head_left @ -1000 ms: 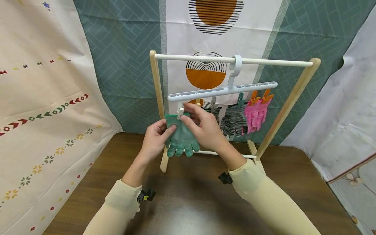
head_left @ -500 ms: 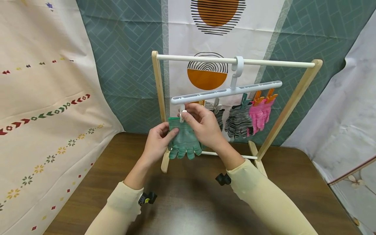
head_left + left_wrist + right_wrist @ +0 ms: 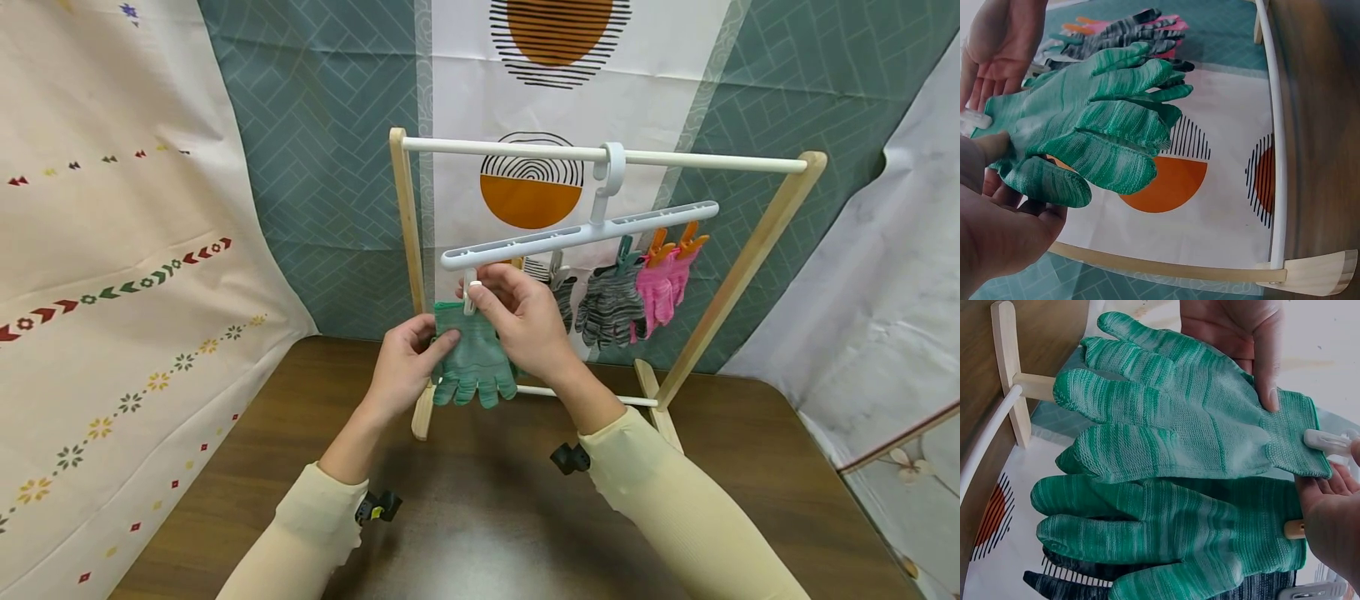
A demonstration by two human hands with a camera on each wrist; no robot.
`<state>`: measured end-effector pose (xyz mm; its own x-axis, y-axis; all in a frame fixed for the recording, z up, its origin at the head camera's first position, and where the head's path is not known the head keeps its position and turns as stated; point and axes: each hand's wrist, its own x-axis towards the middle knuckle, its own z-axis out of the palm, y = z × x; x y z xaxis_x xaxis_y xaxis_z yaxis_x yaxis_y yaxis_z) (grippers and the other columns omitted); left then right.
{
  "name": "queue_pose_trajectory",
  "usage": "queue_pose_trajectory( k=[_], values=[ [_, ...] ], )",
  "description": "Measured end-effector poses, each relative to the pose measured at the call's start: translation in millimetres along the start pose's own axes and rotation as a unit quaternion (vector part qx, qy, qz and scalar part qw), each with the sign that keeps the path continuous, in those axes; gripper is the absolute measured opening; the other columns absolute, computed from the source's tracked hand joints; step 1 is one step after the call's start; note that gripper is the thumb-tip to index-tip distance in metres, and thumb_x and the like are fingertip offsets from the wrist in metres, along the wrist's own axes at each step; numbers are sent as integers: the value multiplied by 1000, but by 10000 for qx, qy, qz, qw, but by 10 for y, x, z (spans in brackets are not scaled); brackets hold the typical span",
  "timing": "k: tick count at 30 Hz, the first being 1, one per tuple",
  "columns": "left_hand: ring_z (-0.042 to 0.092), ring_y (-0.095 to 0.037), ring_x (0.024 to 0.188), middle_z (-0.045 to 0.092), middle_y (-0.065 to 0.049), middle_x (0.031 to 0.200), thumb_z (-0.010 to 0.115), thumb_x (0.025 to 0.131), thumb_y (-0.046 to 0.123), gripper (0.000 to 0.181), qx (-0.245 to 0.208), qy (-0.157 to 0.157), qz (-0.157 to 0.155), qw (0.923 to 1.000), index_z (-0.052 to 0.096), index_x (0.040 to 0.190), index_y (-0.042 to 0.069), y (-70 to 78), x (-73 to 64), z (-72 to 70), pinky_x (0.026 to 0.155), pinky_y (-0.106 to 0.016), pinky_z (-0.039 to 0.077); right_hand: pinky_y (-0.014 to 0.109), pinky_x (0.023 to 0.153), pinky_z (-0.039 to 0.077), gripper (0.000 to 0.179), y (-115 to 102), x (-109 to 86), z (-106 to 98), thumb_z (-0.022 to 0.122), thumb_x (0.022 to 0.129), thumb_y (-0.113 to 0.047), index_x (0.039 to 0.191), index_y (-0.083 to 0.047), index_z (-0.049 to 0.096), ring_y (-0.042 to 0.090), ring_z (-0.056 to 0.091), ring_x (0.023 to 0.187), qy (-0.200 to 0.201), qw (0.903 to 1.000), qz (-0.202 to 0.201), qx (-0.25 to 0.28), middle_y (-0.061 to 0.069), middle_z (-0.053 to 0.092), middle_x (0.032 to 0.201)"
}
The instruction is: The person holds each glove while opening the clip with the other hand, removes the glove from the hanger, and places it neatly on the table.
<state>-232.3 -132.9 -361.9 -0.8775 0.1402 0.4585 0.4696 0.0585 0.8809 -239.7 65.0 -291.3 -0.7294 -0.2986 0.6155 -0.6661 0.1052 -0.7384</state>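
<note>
My left hand [image 3: 405,362] pinches the side of a green striped knit glove [image 3: 474,358] just below its cuff, thumb in front. The glove hangs fingers down. At the cuff, my right hand [image 3: 531,321] pinches a white clothespin [image 3: 1329,442], its thumb over the pin's upper end in the head view. The clothespin's jaws overlap the cuff and it hangs under the left end of a pale hanger [image 3: 540,243]. A second green glove [image 3: 1210,519], clipped by a tan clothespin [image 3: 1295,529], hangs behind the right hand.
The hanger hooks over the white rail [image 3: 510,148] of a wooden rack [image 3: 750,267]. Grey-black gloves [image 3: 611,304] and pink gloves [image 3: 663,287] hang along its right half from green and orange clothespins. Below is a brown table [image 3: 480,500].
My right thumb has shifted from beside the clothespin's lower part up onto its upper end. The hanger's left end has dipped and its right end has risen slightly. My left hand keeps its hold.
</note>
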Motion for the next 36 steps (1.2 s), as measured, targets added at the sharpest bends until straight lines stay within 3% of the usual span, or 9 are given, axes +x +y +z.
queue_pose_trajectory(
  k=[9,21,30,36],
  values=[
    [72,-18,86,76,-17,105,70,104,12,22,56,-43,-23,10000,72,121,-3,-19,-16,0,75,-28,61,35,97,57,26,8,-21,-5,64,108,-11,130,3,66,19,71,113,123,9999,0,-46,12,75,120],
    [71,-21,83,77,-17,104,72,103,10,19,396,-96,-2,9992,73,117,-3,-69,-59,-57,73,-27,60,35,95,57,25,30,-5,-9,64,108,-12,129,2,66,19,72,111,175,9998,-85,-12,11,77,117],
    [71,-19,78,78,-14,101,73,103,13,18,532,59,-36,9986,73,115,0,-115,-116,-155,69,-27,59,33,96,57,26,47,-22,6,64,108,-9,131,2,66,36,71,112,128,9997,-110,182,17,76,117],
    [71,-17,74,78,-16,101,73,103,14,20,576,193,-114,9981,73,115,-2,-124,-161,-260,67,-27,59,34,97,57,29,57,-37,17,64,108,-11,133,3,65,25,72,111,161,9998,-35,72,14,76,118]
  ],
)
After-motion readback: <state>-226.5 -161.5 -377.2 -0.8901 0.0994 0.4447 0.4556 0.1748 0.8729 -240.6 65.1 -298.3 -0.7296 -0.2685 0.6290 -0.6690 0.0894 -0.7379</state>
